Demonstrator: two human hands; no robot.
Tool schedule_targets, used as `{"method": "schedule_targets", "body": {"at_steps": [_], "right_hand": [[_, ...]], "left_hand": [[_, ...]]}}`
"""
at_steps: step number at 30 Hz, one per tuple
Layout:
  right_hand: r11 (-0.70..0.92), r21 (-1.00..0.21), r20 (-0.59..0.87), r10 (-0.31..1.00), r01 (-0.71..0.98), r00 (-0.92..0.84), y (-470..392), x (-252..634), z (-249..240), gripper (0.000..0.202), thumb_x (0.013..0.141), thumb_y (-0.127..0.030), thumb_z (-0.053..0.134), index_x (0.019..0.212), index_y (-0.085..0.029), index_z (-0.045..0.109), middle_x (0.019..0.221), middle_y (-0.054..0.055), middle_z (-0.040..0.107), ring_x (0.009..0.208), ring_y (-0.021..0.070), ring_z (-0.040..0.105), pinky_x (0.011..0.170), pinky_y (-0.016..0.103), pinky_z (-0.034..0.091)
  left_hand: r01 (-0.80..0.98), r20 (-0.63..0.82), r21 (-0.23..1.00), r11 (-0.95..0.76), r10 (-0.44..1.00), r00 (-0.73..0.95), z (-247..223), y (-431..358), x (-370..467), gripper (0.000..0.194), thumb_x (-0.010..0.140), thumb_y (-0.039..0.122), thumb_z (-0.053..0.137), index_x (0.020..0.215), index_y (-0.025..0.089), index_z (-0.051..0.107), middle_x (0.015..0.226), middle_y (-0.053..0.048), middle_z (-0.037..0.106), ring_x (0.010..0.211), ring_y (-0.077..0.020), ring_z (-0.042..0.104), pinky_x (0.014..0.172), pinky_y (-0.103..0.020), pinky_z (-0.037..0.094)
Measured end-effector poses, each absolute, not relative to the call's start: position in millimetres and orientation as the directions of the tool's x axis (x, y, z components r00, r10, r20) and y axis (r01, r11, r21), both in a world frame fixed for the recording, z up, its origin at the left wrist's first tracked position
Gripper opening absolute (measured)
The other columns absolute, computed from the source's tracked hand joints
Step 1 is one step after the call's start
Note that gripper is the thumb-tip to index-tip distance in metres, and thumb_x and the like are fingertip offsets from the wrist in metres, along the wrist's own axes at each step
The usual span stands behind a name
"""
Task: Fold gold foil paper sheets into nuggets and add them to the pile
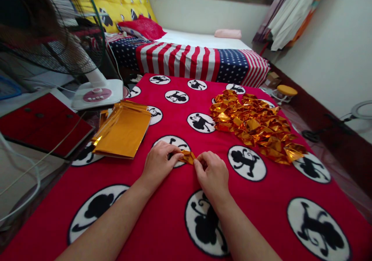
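Note:
A small folded piece of gold foil paper (188,157) is between my two hands, just above the red cloth. My left hand (161,158) pinches its left end between thumb and fingers. At its right end, the thumb and curled fingers of my right hand (213,172) pinch the other tip. To the left lies a stack of flat gold foil sheets (123,131), with some sheets bent at the far edge. On the right spreads a pile of folded gold foil pieces (252,123), many shaped like small ingots.
The red cloth (162,230) with black-and-white round figures covers the table. An electric fan (97,94) and a dark red panel (40,121) stand at the left. Behind are a bed (186,61) and a red pillow (145,28). A yellow-topped stool (287,90) is at right.

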State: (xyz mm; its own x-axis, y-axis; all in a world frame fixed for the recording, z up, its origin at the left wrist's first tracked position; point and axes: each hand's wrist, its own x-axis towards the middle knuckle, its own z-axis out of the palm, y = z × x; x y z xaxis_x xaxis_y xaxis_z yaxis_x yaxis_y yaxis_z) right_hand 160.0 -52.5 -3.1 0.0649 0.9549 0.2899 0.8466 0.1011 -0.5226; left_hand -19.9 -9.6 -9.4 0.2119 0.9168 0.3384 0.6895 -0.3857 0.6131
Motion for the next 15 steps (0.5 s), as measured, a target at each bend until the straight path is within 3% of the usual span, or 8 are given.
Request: {"method": "schedule_targets", "body": {"at_steps": [15], "right_hand": [[0.075, -0.437, 0.301, 0.951, 0.897, 0.068, -50.1, 155.5, -1.9, 0.017, 0.083, -0.019, 0.059, 0.067, -0.020, 0.052, 0.071, 0.001, 0.059, 0.068, 0.0162, 0.049, 0.065, 0.030, 0.028]], "left_hand": [[0.684, 0.381, 0.583, -0.439, 0.891, 0.248, -8.7, -8.5, -17.5, 0.008, 0.082, 0.026, 0.069, 0.076, 0.020, 0.070, 0.079, -0.003, 0.067, 0.082, -0.0187, 0.060, 0.077, -0.033, 0.047]]}}
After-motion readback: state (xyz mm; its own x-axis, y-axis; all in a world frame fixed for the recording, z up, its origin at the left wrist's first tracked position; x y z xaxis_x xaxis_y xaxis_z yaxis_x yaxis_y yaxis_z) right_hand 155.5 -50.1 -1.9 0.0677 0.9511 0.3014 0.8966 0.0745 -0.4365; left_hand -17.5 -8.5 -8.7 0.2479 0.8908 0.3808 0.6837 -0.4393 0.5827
